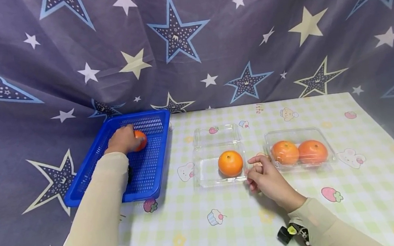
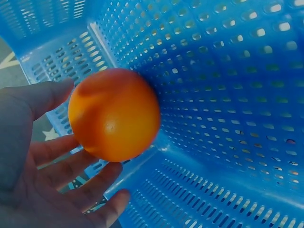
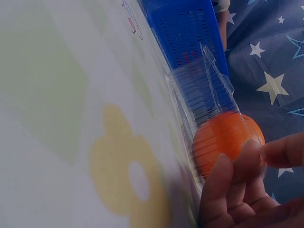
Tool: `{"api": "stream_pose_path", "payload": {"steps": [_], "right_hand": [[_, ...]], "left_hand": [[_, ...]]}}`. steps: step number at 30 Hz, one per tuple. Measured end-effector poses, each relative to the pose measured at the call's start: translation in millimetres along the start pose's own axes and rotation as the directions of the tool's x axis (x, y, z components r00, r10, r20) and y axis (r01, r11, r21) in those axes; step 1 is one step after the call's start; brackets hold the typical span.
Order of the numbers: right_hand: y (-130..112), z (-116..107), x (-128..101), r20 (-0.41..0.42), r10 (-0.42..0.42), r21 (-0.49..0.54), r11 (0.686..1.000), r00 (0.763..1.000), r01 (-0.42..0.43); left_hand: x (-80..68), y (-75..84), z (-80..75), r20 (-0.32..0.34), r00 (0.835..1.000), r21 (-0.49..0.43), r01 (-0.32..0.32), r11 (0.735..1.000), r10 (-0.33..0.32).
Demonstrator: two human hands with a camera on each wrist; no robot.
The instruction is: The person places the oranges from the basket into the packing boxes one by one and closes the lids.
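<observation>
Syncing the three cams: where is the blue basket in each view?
Head: blue basket left of centre, at the table's left edge.
Left wrist: fills the frame behind the orange at the left hand.
Right wrist: top centre, behind the clear box.
Shared landmark: the basket itself.

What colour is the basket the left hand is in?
Blue, perforated plastic basket; clearest in the head view.

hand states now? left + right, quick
Left hand: fingers curled round an orange inside the blue basket.
Right hand: holds nothing, fingers loosely curled at the edge of the open clear container.
</observation>
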State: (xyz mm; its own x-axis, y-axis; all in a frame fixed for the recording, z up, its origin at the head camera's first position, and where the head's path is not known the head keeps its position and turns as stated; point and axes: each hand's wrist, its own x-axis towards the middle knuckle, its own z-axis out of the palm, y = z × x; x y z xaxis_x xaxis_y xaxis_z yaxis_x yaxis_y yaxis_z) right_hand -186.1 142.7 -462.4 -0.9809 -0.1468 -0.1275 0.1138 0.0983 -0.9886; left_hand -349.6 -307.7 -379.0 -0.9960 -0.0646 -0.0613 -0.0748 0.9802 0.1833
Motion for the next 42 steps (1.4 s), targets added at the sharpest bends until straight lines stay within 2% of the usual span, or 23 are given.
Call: {"api": "stream_pose_path", "payload": {"steps": [4, 13, 19, 22, 33, 42], "right_hand": [[0.1, 0.3, 0.1, 0.003, -0.001, 0.002, 1.0, 1.0, 0.001], [0.2, 3.7, -1.3, 0.016, 0.007, 0.009, 1.0, 1.0, -0.007], [-0.8, 2.8, -2.4, 0.008, 0.014, 0.005, 1.0, 1.0, -0.014], [-0.3, 2.6, -2.7, 0.004, 0.017, 0.006, 1.0, 1.0, -0.017], [-0.8, 2.7, -3.5, -0.004, 0.014, 0.001, 1.0, 1.0, -0.014], [-2.7, 3.7, -3.8, -0.003, 0.016, 0.005, 1.0, 1.0, -0.016]], "left_hand": [[-3.8, 1.3, -3.0, -0.007, 1.0, -0.004, -0.005, 1.0, 0.005], [-5.2, -4.0, -0.4, 0.033, 0.999, -0.072, 0.006, 0.997, -0.004], [-5.5, 2.9, -2.0, 0.124, 0.992, -0.149, 0.016, 0.989, 0.003], [-7.1, 6.5, -2.7, 0.148, 0.989, -0.154, 0.02, 0.988, 0.004], [-15.0, 10.1, -7.3, 0.121, 0.992, -0.055, 0.036, 0.998, -0.029], [-20.8, 11.1, -16.0, 0.041, 0.998, -0.105, 0.054, 0.993, -0.05]]}}
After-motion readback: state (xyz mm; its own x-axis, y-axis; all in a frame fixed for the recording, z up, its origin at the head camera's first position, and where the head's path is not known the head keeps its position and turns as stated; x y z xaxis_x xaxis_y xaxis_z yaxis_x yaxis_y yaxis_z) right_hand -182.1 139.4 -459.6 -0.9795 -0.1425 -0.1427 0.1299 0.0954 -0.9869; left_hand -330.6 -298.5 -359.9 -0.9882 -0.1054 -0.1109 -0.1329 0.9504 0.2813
